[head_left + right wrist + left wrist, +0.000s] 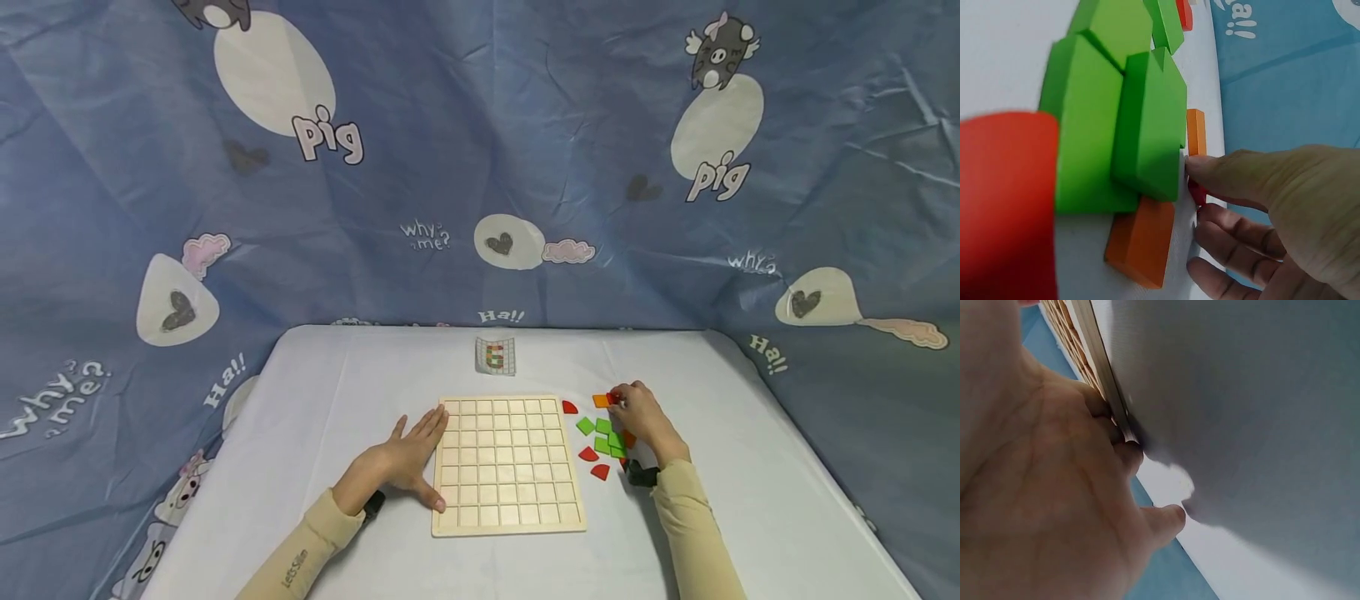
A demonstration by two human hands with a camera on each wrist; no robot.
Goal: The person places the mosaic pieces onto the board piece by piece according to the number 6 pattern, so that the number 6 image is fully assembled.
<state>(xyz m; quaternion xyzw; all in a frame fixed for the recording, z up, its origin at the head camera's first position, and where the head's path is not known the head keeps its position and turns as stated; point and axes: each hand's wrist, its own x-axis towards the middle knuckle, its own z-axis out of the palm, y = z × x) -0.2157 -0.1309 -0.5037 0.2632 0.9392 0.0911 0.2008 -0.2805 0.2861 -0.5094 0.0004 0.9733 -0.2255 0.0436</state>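
A pale wooden board point(508, 467) with a grid of shallow square cells lies on the table. My left hand point(405, 454) rests along its left edge, fingers straight, fingertips and thumb touching the rim; the left wrist view shows the palm point(1041, 487) beside the board's side point(1100, 356). Right of the board, my right hand point(643, 417) pinches a small red block point(1197, 192) between thumb and fingers, down at the table. An orange block point(601, 401) lies just beside it. The red block's full shape is hidden by the fingers.
Several green square blocks point(602, 445) lie in a loose, partly stacked group, with another orange block point(1141, 244) by them. Red quarter-round blocks point(600, 472) lie around. A small printed pattern card point(495, 357) lies behind the board. Patterned blue cloth point(420, 167) hangs behind the table.
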